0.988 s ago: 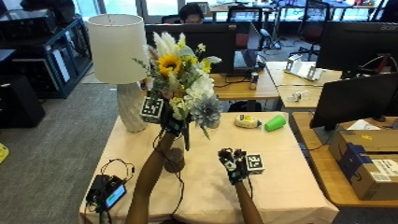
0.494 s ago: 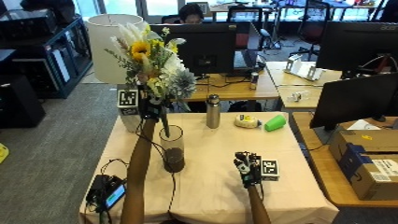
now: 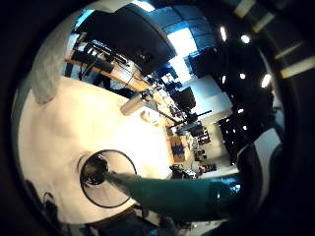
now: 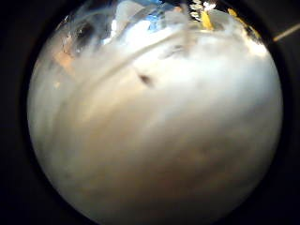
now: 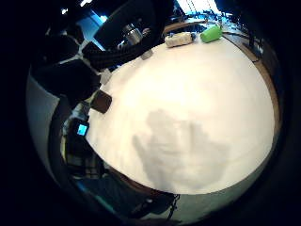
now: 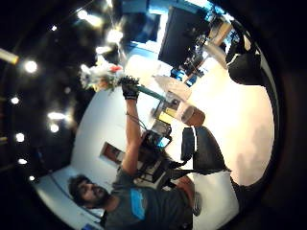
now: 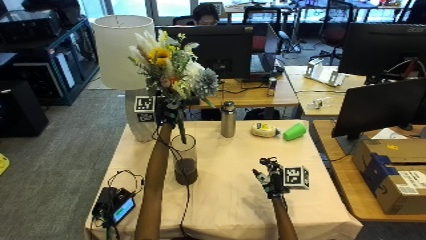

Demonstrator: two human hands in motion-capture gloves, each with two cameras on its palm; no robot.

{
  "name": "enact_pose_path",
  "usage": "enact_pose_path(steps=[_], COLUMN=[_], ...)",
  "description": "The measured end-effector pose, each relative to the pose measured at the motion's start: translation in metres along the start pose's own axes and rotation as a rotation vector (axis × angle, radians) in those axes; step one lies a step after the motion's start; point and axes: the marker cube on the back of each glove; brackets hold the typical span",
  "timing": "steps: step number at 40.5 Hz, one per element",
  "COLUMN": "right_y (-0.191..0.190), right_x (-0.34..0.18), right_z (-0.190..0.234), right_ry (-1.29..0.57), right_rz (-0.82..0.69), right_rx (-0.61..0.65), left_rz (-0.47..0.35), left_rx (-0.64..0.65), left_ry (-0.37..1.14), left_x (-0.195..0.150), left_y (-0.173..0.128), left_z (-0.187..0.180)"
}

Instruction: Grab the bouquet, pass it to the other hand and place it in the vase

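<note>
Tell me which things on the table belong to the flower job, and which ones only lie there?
For the job:
- bouquet, held up by the left hand
- vase
- right hand, holding nothing

Only lying about:
- lamp
- metal bottle
- green cup
- small phone-like device

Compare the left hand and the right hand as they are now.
The left hand is raised high above the table, while the right hand hovers low over the table's cloth. The left hand grips the bouquet by its stems, held upright over the glass vase; the right hand holds nothing, its fingers spread. Both wear black gloves and reach forward over the same table.
</note>
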Motion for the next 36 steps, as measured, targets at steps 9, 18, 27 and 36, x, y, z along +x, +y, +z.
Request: enact_pose_path(steps=[9, 18, 27, 36], right_y=[0.0, -0.002, -0.011, -0.016], right_x=[0.011, 0.013, -0.012, -0.026], right_z=[-0.007, -0.009, -0.011, -0.015], right_ry=[0.164, 0.276, 0.284, 0.306], right_rz=[0.042, 0.103, 0.099, 0.095], right_rx=[0.012, 0.013, 0.03, 0.05], left_rz=[-0.195, -0.347, -0.5, -0.457], left_rx=[-0.065, -0.243, -0.511, -0.421], left_ry=[-0.053, -0.391, -1.036, -0.879], left_x=[-0.001, -0.026, -0.066, -0.067], left_y=[0.019, 0.028, 0.04, 0.049], left_z=[-0.003, -0.016, -0.047, -0.074])
